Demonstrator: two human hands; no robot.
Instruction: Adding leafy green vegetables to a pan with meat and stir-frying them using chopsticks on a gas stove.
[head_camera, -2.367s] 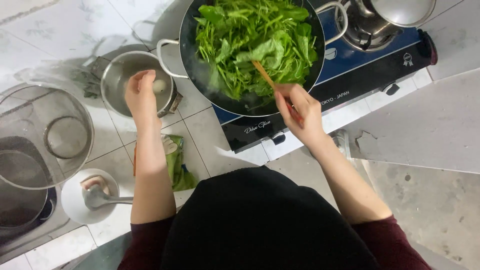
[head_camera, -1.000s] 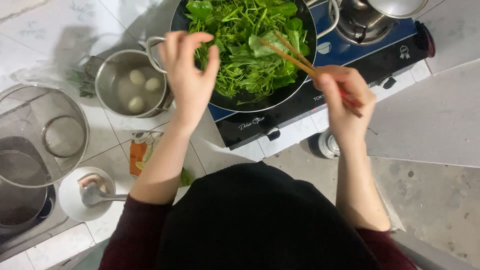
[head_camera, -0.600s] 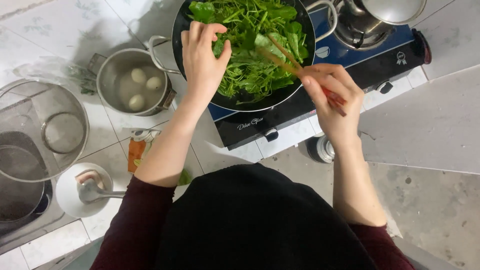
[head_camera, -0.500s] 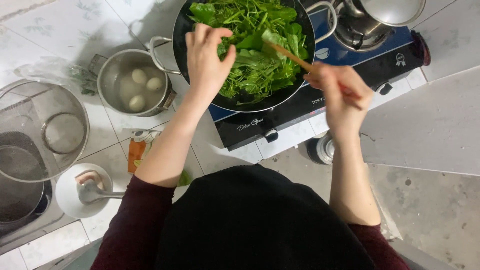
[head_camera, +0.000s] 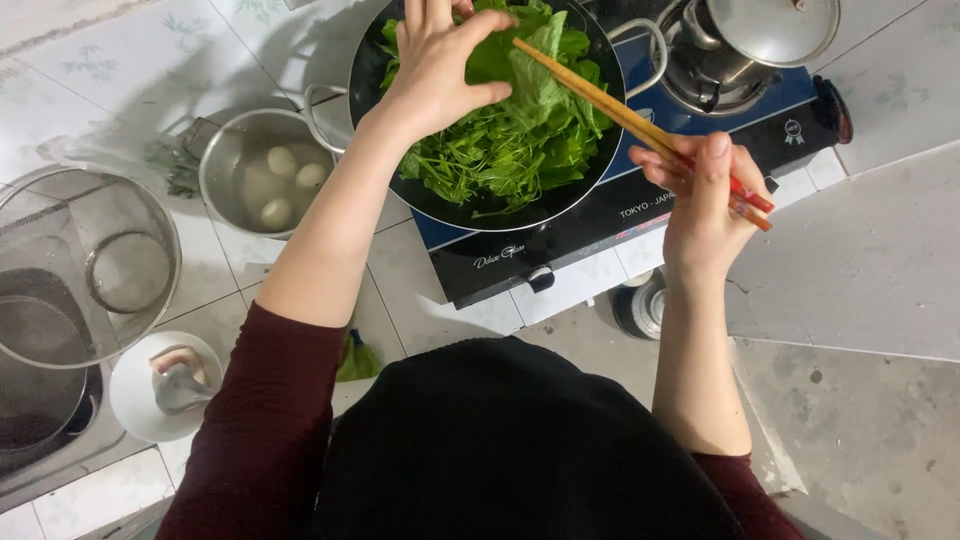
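Observation:
A black pan (head_camera: 505, 212) full of green leaves (head_camera: 510, 130) sits on a dark blue gas stove (head_camera: 640, 195) on the tiled floor. My left hand (head_camera: 435, 60) hovers over the leaves with its fingers curled on the greens, touching them. My right hand (head_camera: 705, 195) holds a pair of wooden chopsticks (head_camera: 620, 110) with red ends. Their tips reach into the leaves at the middle of the pan.
A steel pot (head_camera: 260, 170) with three pale round items in water stands left of the pan. A lidded steel pot (head_camera: 760, 40) occupies the far burner. A glass lid (head_camera: 80, 265), a white bowl with a ladle (head_camera: 165, 385) and a small tin (head_camera: 640, 305) lie around.
My left hand has left the steel pot and moved over the pan onto the greens. My right hand shifted right and drew the chopsticks back, tips still in the leaves.

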